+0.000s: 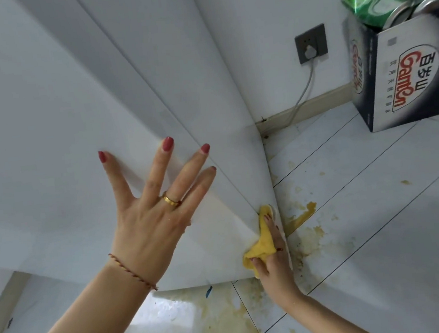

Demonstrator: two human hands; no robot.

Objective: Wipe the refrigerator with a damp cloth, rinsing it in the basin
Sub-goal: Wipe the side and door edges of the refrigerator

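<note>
Pressing a yellow cloth (260, 246) against the refrigerator's (70, 100) lower right corner, the right hand (272, 255) grips it with curled fingers; the left hand (155, 208) rests flat, fingers spread wide, on the door. Yellowish stains mark the near tiled floor (382, 230).

1 head-worn wide-angle view only, no second view to overlap. Looks forward and steeply down along the white smooth-panelled refrigerator (78, 121) toward its bottom corner and the pale tiled floor (382, 230). Very close to the panel, which fills the left half; lines bow near the edges.
</note>
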